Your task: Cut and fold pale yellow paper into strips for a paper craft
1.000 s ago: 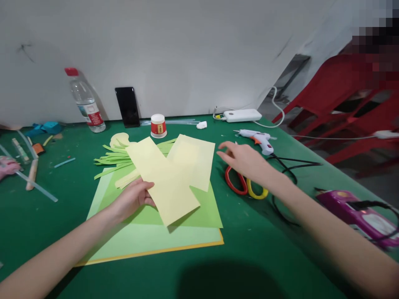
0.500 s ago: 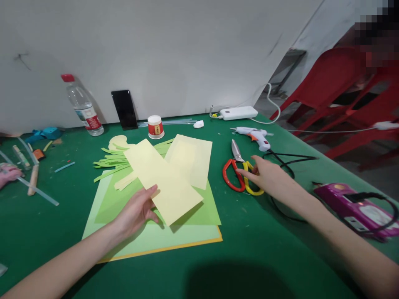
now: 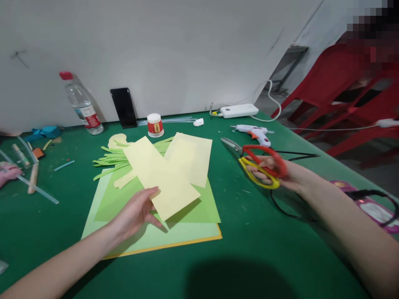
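My left hand (image 3: 139, 211) pinches the edge of a pale yellow paper strip (image 3: 165, 182), thumb on top and the other fingers beneath. A second pale yellow sheet (image 3: 195, 158) lies partly under that strip. Below them are a bright green sheet (image 3: 205, 211) and a light green sheet (image 3: 193, 236) with a yellow-orange edge. Fringed green paper (image 3: 115, 160) pokes out at the left of the stack. My right hand (image 3: 274, 168) is closed around the red and yellow handles of the scissors (image 3: 258, 166), raised off the table with the blades pointing to the upper left.
Behind the scissors lies a white glue gun (image 3: 254, 133) with a black cord. A purple power strip (image 3: 380, 209) is partly behind my right forearm. Along the wall stand a bottle (image 3: 85, 108), a phone (image 3: 124, 108) and a paper cup (image 3: 155, 125). Glue sticks (image 3: 39, 193) lie at left.
My right hand has taken hold of the scissors and lifted them from the table, turning their blades leftward. The left hand still holds the yellow strip, which has shifted slightly.
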`<state>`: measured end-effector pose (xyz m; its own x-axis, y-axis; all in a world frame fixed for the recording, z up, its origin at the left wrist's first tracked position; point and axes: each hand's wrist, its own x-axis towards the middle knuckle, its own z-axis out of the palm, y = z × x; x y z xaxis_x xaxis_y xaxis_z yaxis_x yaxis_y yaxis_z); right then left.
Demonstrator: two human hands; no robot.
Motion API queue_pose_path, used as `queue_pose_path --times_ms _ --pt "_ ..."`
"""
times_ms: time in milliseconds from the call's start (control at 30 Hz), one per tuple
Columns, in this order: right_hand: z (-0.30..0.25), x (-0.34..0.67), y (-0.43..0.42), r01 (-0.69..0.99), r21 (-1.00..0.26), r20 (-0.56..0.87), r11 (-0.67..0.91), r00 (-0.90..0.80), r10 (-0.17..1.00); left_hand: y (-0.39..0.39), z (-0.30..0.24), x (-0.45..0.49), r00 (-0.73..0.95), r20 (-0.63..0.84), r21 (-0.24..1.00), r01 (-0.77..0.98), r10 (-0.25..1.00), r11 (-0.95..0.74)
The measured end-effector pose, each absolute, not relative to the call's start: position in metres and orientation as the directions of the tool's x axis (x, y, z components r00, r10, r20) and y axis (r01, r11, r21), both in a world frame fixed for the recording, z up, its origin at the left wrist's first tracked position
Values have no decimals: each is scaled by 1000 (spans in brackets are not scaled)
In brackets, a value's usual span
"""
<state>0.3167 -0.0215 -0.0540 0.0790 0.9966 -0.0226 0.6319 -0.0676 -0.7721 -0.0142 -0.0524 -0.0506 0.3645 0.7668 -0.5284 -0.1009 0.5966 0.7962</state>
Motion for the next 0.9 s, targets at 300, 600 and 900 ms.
queue_pose_path --times_ms 300,600,900 --pt "-49 272 -36 142 -974 -175 -175 18 984 -55 -53 -10 378 -576 760 -79 725 646" --pt "-46 251 -61 -245 -907 -252 -343 -338 907 -49 -55 -15 185 -337 922 -135 923 363" --pt "-56 251 -83 -134 -793 -215 -594 -852 478 -35 -65 -17 101 -307 914 -244 946 323"
